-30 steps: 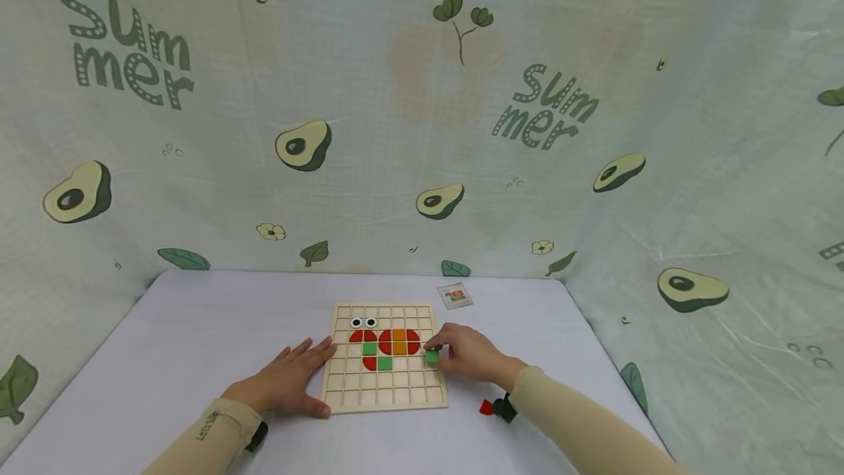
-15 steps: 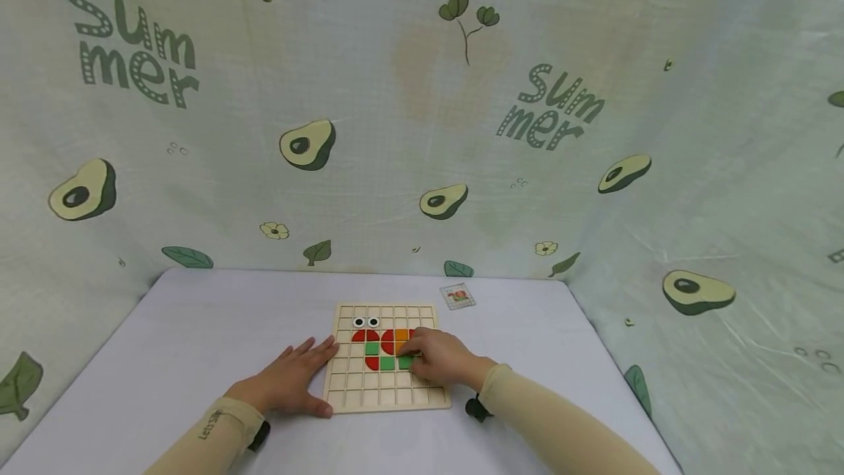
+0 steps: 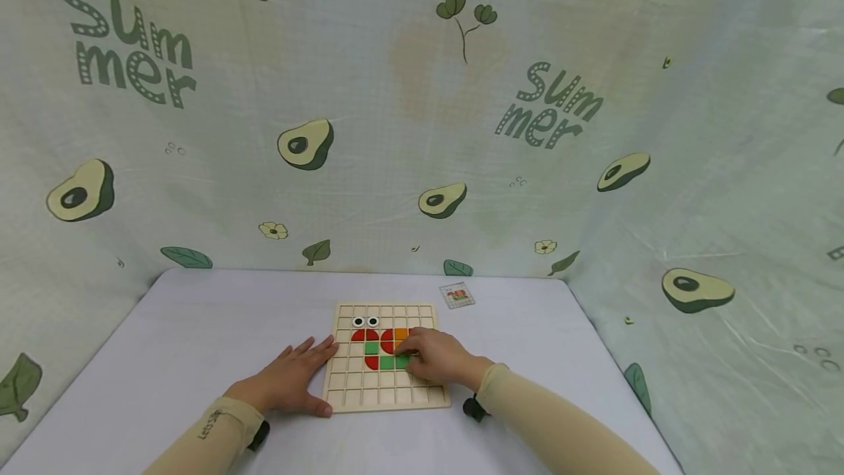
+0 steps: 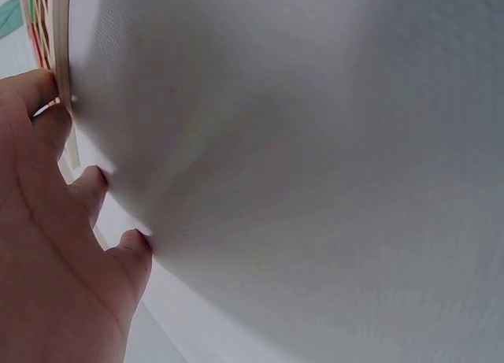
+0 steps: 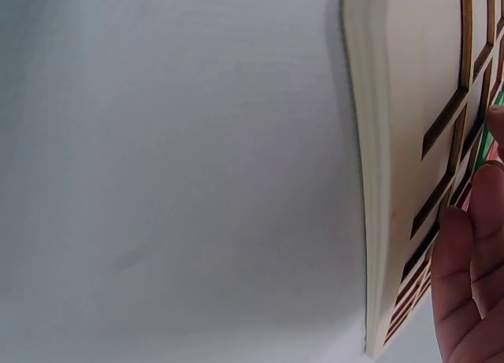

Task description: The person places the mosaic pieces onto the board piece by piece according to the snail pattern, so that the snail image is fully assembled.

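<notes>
A wooden grid board (image 3: 369, 400) lies on the white table. Two eye tiles (image 3: 365, 322), red rounded pieces (image 3: 365, 336), orange squares (image 3: 401, 333) and green squares (image 3: 372, 348) sit in its cells. My right hand (image 3: 443, 358) is over the board's right half, its fingertips pinching a green square tile (image 3: 401, 362) down at a cell in the lower coloured row. The hand hides the cells beneath it. My left hand (image 3: 286, 381) lies with fingers spread at the board's left edge; the left wrist view shows fingertips touching the board's side (image 4: 60, 48).
A small picture card (image 3: 457, 295) with a coloured pattern on a grid lies behind the board's right corner. A patterned cloth (image 3: 369, 94) hangs behind the table. Dark wrist devices show under both sleeves.
My right hand has moved left from the board's right edge with the green tile and lowered it beside the other green square. My left hand has stayed in place.
</notes>
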### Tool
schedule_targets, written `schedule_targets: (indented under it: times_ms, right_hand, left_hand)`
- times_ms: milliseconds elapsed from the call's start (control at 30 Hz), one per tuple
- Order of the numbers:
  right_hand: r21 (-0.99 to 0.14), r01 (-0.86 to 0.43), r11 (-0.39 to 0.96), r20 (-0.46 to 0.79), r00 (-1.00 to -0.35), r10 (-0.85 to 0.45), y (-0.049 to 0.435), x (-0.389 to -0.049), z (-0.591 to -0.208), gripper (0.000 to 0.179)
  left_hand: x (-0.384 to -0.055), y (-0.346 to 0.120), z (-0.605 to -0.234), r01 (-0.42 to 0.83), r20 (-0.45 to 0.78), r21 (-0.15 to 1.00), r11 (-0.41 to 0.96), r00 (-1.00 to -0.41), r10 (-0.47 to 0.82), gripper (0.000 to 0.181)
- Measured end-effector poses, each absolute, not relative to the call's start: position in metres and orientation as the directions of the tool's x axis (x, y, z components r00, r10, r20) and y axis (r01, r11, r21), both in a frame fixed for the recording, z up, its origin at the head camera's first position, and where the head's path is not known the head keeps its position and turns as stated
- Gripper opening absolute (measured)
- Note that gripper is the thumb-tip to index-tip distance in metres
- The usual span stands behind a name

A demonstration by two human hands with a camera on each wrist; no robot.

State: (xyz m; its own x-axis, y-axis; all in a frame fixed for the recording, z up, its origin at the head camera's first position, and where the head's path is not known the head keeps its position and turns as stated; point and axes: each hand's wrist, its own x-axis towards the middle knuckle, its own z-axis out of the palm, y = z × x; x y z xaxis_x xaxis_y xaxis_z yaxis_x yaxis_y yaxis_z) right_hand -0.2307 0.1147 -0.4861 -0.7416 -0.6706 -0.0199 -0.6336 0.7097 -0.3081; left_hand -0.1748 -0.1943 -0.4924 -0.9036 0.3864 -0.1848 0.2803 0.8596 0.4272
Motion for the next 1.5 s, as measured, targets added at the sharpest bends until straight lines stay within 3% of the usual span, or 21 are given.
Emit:
schedule_targets:
  times_ms: [333,800,1067,1500]
  right_hand:
    - [-0.339,-0.592,0.731,-0.035,-0.768,-0.639,0.135,-0.227,-0.475,0.032]
    - [-0.419,-0.447,0.791,-0.115,-0.838,-0.534,0.224,-0.201,-0.465,0.031]
    - [-0.498,-0.444,0.745,-0.169,-0.793,-0.585,0.253,-0.182,-0.474,0.038]
    - [-0.445,-0.508,0.737,-0.143,-0.773,-0.619,0.252,-0.18,-0.479,0.028]
  left_hand:
    - [-0.176,-0.194,-0.494,0.279,-0.183,0.429,0.859,-0.905,0.385,0.113]
    - [-0.177,-0.194,-0.496,0.28,-0.189,0.424,0.862,-0.903,0.386,0.114]
    - [-0.177,-0.196,-0.499,0.283,-0.183,0.419,0.863,-0.904,0.385,0.114]
    - [-0.177,-0.195,-0.499,0.273,-0.184,0.426,0.863,-0.907,0.378,0.114]
